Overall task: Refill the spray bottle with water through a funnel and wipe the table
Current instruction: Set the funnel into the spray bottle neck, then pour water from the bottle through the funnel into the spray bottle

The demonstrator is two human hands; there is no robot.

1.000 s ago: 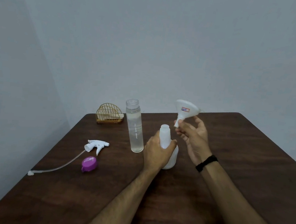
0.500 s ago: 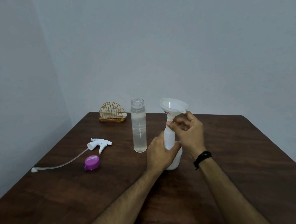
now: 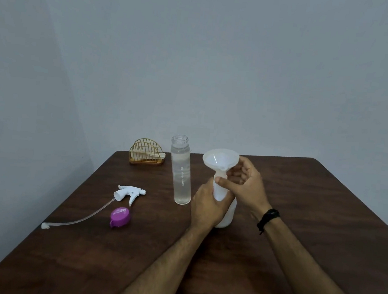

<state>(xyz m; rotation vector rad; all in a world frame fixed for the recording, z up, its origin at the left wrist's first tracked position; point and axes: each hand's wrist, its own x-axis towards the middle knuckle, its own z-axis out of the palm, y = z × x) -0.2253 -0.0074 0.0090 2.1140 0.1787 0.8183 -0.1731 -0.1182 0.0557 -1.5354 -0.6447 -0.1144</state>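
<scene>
Spray bottle (image 3: 225,217) looks light, empty, tippy under the funnel (image 3: 220,160); left hand (image 3: 208,207) grip clenches its neck, right hand (image 3: 244,185) grip pinches the funnel stem.

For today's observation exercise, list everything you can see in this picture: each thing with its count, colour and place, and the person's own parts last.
spray bottle: 1, white, upright near the table's middle, head off
funnel: 1, white, seated in the spray bottle's neck
water bottle: 1, clear, uncapped, nearly full, upright just left of the spray bottle
spray head: 1, white with a long clear tube, lying on the left of the table
cap: 1, purple, lying just in front of the spray head
napkin holder: 1, gold wire, at the far left edge, holding pale napkins
table: 1, dark brown wood
wall: grey, behind the table
wristband: 1, black, on the right wrist
left hand: grips the spray bottle's body
right hand: fingers curled at the funnel's stem and bottle neck
</scene>
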